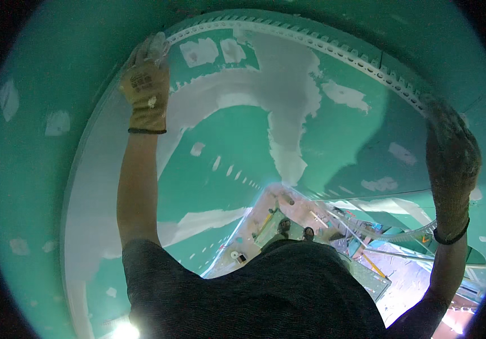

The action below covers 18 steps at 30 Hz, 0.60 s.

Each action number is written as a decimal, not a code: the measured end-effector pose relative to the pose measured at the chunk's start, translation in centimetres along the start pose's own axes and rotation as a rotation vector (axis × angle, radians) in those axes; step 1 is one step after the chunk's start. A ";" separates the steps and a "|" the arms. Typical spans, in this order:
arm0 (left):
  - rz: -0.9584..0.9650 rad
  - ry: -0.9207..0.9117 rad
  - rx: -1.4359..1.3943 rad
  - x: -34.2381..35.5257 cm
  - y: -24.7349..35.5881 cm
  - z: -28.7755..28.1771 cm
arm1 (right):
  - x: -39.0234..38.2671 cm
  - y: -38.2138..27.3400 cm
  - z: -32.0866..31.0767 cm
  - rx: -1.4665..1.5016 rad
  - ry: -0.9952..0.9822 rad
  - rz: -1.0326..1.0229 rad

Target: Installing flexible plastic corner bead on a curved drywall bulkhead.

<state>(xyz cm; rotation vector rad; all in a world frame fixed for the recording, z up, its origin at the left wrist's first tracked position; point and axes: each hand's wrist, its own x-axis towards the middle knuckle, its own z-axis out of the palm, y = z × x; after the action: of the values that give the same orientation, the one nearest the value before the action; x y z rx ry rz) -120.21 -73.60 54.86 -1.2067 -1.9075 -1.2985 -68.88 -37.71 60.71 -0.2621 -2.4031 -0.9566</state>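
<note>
A white perforated arch corner bead (308, 39), notched along one flange, bends along the curved edge of a green plasterboard panel (229, 133). My left hand (146, 85), in a yellowish work glove smeared with white compound, holds the bead's left part against the edge, its fingers pointing up. At the bead's right part, my right hand (453, 152) grips it in a glove that looks dark in shadow. Some of its fingertips are hard to make out. Grey-white joint compound (285, 73) covers broad bands and patches of the panel.
Far below, my feet (284, 226) stand on a platform (280, 217) above a littered floor (243, 240). Metal framing (390, 251) and a yellow bar (374, 265) lie at the lower right. A bright lamp (125, 330) glares at the lower left.
</note>
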 end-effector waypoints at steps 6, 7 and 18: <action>-0.047 -0.288 1.291 1.1 7.5 1.5 | 0.5 -0.4 -0.3 -0.056 -0.059 0.025; -0.210 -0.426 1.311 1.5 8.0 3.0 | -0.1 -0.2 0.7 -0.241 -0.195 0.055; 0.272 0.141 0.962 0.2 8.0 2.3 | 0.9 -0.5 -0.4 -0.008 0.048 -0.054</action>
<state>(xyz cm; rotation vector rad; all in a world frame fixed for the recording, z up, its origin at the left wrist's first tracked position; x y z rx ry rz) -113.04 -70.33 57.63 -0.7773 -1.8081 -0.2158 -69.64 -38.37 61.21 -0.1753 -2.3740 -0.9854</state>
